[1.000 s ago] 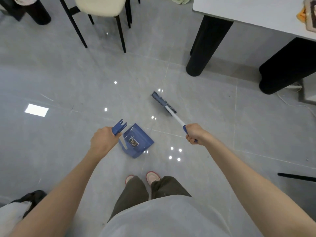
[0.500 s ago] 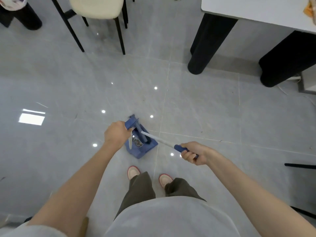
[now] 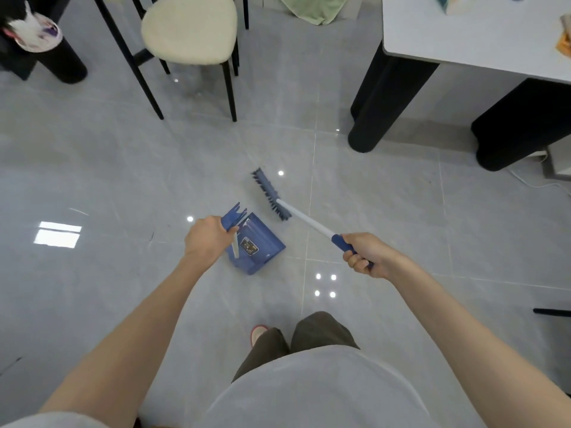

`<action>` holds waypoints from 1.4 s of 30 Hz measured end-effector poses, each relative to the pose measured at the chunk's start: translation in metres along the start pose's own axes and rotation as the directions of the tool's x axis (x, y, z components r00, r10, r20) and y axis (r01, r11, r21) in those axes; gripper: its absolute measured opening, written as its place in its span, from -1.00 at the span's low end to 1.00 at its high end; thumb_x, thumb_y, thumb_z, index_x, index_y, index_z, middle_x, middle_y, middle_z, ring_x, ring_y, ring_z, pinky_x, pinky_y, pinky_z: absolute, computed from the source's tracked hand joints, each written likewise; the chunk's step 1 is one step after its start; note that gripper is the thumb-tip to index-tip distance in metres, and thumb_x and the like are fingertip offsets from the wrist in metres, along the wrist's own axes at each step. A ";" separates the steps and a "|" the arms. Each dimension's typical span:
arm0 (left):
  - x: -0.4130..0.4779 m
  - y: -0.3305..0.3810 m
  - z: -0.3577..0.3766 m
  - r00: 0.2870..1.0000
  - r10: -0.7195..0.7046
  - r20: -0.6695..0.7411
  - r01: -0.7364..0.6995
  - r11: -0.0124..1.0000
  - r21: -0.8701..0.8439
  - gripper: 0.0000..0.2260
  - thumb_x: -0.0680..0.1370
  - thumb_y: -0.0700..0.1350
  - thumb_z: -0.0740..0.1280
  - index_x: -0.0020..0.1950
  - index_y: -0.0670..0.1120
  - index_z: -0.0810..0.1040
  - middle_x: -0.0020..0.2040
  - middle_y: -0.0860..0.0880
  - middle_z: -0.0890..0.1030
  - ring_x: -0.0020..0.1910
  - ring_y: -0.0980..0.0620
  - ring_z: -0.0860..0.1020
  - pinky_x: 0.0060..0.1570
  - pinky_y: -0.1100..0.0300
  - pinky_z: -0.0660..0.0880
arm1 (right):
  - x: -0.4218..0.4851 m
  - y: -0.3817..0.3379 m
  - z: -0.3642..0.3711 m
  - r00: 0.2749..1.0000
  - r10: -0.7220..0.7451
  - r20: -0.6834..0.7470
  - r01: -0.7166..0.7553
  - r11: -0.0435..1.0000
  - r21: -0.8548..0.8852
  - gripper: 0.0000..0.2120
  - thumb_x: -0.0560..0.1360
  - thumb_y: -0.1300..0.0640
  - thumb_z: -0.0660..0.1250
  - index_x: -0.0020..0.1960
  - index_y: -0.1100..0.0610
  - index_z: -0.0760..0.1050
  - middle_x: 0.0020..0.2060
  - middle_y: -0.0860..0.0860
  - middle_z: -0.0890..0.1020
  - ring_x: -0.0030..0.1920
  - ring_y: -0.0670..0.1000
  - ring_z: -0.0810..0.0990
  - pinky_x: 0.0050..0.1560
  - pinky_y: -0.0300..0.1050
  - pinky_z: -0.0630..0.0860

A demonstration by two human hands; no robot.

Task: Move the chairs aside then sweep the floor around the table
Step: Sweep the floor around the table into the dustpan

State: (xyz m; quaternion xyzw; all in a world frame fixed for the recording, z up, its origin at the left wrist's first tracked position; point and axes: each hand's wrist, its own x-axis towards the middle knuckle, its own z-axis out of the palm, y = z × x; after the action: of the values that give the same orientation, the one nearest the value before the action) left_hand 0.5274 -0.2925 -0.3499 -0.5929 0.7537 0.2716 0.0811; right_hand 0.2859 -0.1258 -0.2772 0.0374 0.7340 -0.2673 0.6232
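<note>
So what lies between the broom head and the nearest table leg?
Head view: only bare tiled floor between broom head and table leg.

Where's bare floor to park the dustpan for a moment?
Bare tile lies left of the dustpan, toward the bright reflection, and right of the broom, short of the black table legs. Crowded: around the chair legs and by the white cable.

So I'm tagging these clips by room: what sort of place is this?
Most likely a home dining area: a white table on thick black legs, a cream-seated chair nearby, and glossy grey floor tiles being swept with broom and dustpan.
</note>
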 end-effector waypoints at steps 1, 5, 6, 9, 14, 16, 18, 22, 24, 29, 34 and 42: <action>0.007 -0.001 -0.005 1.000 -0.004 -0.010 0.004 1.000 -0.009 -0.70 0.55 0.06 0.29 -0.23 -0.14 0.51 -0.23 -0.18 0.61 -0.29 -0.11 0.47 -0.29 0.18 0.36 | 0.002 -0.010 0.002 1.000 -0.021 -0.017 0.022 1.000 0.004 -0.82 0.60 0.20 0.10 -0.15 0.13 0.39 -0.42 0.01 0.27 -0.65 -0.16 0.14 -0.66 -0.39 0.08; 0.036 0.002 -0.022 0.999 -0.005 -0.035 0.004 0.999 -0.032 -0.70 0.55 0.04 0.30 -0.25 -0.15 0.50 -0.30 -0.13 0.54 -0.29 -0.12 0.52 -0.32 0.19 0.35 | 0.015 -0.047 0.001 0.994 -0.069 -0.082 0.072 0.997 0.032 -0.81 0.60 0.21 0.10 -0.18 0.13 0.34 -0.41 0.03 0.26 -0.69 -0.16 0.14 -0.68 -0.40 0.08; 0.046 0.006 -0.028 0.999 0.000 -0.038 -0.002 0.999 -0.043 -0.70 0.55 0.04 0.30 -0.26 -0.15 0.48 -0.32 -0.10 0.52 -0.27 -0.14 0.55 -0.33 0.19 0.34 | 0.021 -0.059 -0.001 0.992 -0.077 -0.099 0.081 0.996 0.033 -0.82 0.60 0.21 0.10 -0.18 0.13 0.34 -0.41 0.03 0.26 -0.70 -0.15 0.14 -0.69 -0.40 0.08; 0.078 0.017 -0.043 0.999 -0.003 -0.048 0.000 0.998 -0.061 -0.69 0.55 0.03 0.30 -0.29 -0.15 0.44 -0.36 -0.08 0.49 -0.31 -0.13 0.52 -0.34 0.19 0.34 | 0.045 -0.095 -0.009 0.985 -0.091 -0.147 0.093 0.996 0.007 -0.82 0.58 0.22 0.10 -0.19 0.13 0.32 -0.41 0.04 0.26 -0.71 -0.13 0.14 -0.68 -0.41 0.08; 0.141 0.048 -0.066 0.997 -0.028 -0.066 0.021 0.995 -0.099 -0.66 0.54 0.02 0.33 -0.36 -0.11 0.39 -0.47 -0.01 0.40 -0.36 -0.09 0.47 -0.38 0.21 0.31 | 0.093 -0.159 -0.026 0.979 -0.091 -0.182 0.092 0.996 -0.003 -0.80 0.57 0.25 0.11 -0.24 0.15 0.28 -0.43 0.05 0.25 -0.75 -0.12 0.12 -0.67 -0.44 0.07; 0.169 0.065 -0.076 0.997 -0.042 -0.058 0.036 0.993 -0.115 -0.67 0.54 0.02 0.33 -0.36 -0.08 0.38 -0.46 -0.01 0.41 -0.35 -0.10 0.49 -0.36 0.20 0.33 | 0.112 -0.188 -0.036 0.977 -0.078 -0.197 0.079 0.997 -0.004 -0.78 0.58 0.25 0.10 -0.25 0.17 0.29 -0.45 0.05 0.24 -0.76 -0.12 0.12 -0.66 -0.44 0.05; 0.199 0.082 -0.090 0.998 -0.038 -0.059 0.032 0.995 -0.099 -0.66 0.54 0.03 0.32 -0.38 -0.06 0.36 -0.45 -0.01 0.42 -0.34 -0.10 0.49 -0.35 0.19 0.35 | 0.130 -0.216 -0.045 0.973 -0.082 -0.218 0.083 0.997 -0.007 -0.77 0.58 0.27 0.08 -0.26 0.17 0.28 -0.45 0.04 0.20 -0.70 -0.09 0.11 -0.64 -0.39 0.03; 0.252 0.106 -0.112 0.998 -0.021 -0.058 0.018 0.999 -0.043 -0.64 0.55 0.05 0.30 -0.38 -0.08 0.36 -0.47 0.01 0.40 -0.38 -0.07 0.47 -0.41 0.22 0.30 | 0.162 -0.257 -0.055 0.952 -0.107 -0.286 0.086 0.993 -0.083 -0.67 0.61 0.26 0.07 -0.33 0.13 0.25 -0.47 0.05 0.22 -0.52 -0.02 0.14 -0.58 -0.34 0.07; 0.276 0.115 -0.121 0.999 -0.018 -0.042 0.016 0.999 -0.033 -0.64 0.54 0.04 0.30 -0.40 -0.07 0.36 -0.48 0.02 0.40 -0.40 -0.06 0.46 -0.43 0.22 0.29 | 0.176 -0.274 -0.057 0.942 -0.139 -0.305 0.095 0.983 -0.156 -0.66 0.61 0.27 0.05 -0.34 0.09 0.24 -0.46 0.05 0.28 -0.51 -0.01 0.22 -0.53 -0.26 0.17; 0.343 0.133 -0.141 0.996 0.083 0.020 -0.084 0.994 0.063 -0.64 0.55 0.07 0.27 -0.39 -0.06 0.35 -0.32 -0.10 0.58 -0.33 -0.07 0.49 -0.33 0.20 0.35 | 0.216 -0.328 -0.058 0.916 -0.111 -0.384 0.049 0.985 -0.167 -0.66 0.58 0.32 0.03 -0.35 0.11 0.24 -0.46 0.07 0.29 -0.49 0.00 0.25 -0.43 -0.19 0.19; 0.412 0.144 -0.165 0.986 0.131 0.106 -0.146 0.980 0.139 -0.71 0.55 0.07 0.28 -0.11 -0.16 0.57 -0.12 -0.16 0.65 -0.14 -0.16 0.60 -0.25 0.15 0.43 | 0.261 -0.381 -0.047 0.894 0.012 -0.448 -0.043 0.997 -0.060 -0.79 0.63 0.26 0.04 -0.14 0.23 0.35 -0.39 0.14 0.41 -0.48 0.02 0.31 -0.65 -0.41 0.20; 0.507 0.148 -0.191 0.942 0.233 0.241 -0.266 0.958 0.111 -0.74 0.56 -0.02 0.30 -0.11 -0.23 0.56 -0.10 -0.23 0.65 -0.12 -0.18 0.61 -0.21 0.11 0.46 | 0.282 -0.415 0.029 0.918 0.077 -0.389 -0.148 0.976 -0.158 -0.68 0.58 0.35 0.07 -0.34 0.17 0.27 -0.42 0.10 0.37 -0.54 -0.01 0.39 -0.73 -0.31 0.26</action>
State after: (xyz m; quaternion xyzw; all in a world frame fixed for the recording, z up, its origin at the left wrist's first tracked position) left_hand 0.2831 -0.7981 -0.3687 -0.4504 0.8262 0.2910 0.1730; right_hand 0.0886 -0.5718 -0.3990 0.0731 0.8589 -0.1496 0.4842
